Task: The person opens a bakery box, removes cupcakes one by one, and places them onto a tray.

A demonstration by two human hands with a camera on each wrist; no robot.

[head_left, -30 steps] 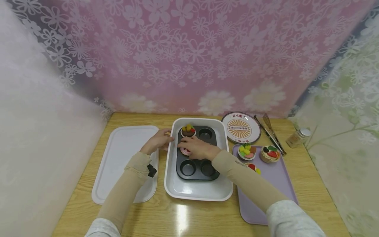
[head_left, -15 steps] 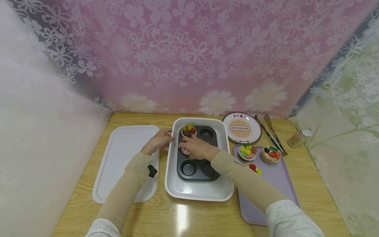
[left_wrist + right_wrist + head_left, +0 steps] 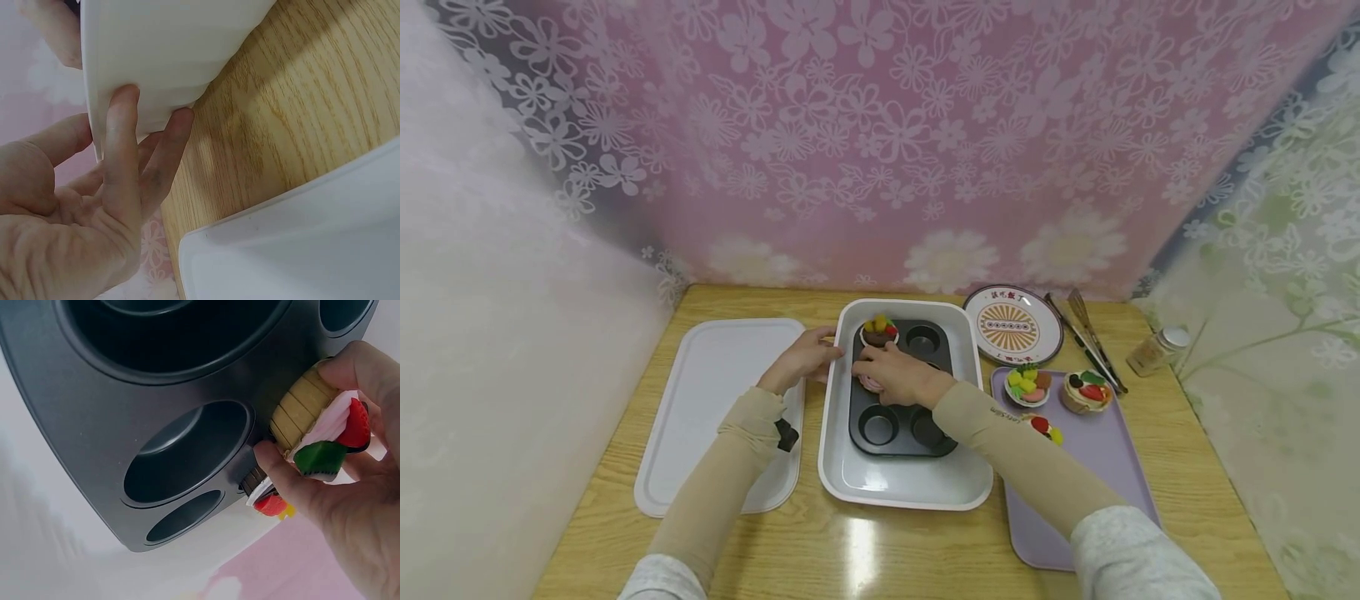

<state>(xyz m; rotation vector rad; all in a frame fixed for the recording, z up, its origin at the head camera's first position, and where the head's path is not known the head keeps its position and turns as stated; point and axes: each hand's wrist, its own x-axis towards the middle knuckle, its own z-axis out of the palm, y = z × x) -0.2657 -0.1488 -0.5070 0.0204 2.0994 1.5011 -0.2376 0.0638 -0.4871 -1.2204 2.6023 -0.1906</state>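
My right hand (image 3: 904,377) pinches a toy cupcake (image 3: 297,415) between thumb and fingers. It has a tan ridged cup, pink cream, a strawberry and a green leaf-like piece. The cupcake sits at the left middle cup of a dark muffin pan (image 3: 902,450); how deep it sits is hidden. Behind it, a chocolate-coloured cupcake (image 3: 878,335) with yellow and red toppings fills the back left cup. The pan lies inside a deep white tray (image 3: 880,487). At that tray's left rim, my left hand (image 3: 805,360) holds on, thumb at the edge and fingers (image 3: 122,131) against the outer wall.
A flat white tray (image 3: 715,392) lies left. On the right, a purple tray (image 3: 1097,483) bears a fruit cupcake (image 3: 1028,386), a strawberry tart (image 3: 1085,392) and a third partly hidden cake. Behind are a patterned plate (image 3: 1012,325), slim utensils (image 3: 1086,337) and a lidded jar (image 3: 1157,350).
Hardly anything differs. Both hands keep their places, the right at the cupcake and the left at the white tray's rim; the view shifts very slightly.
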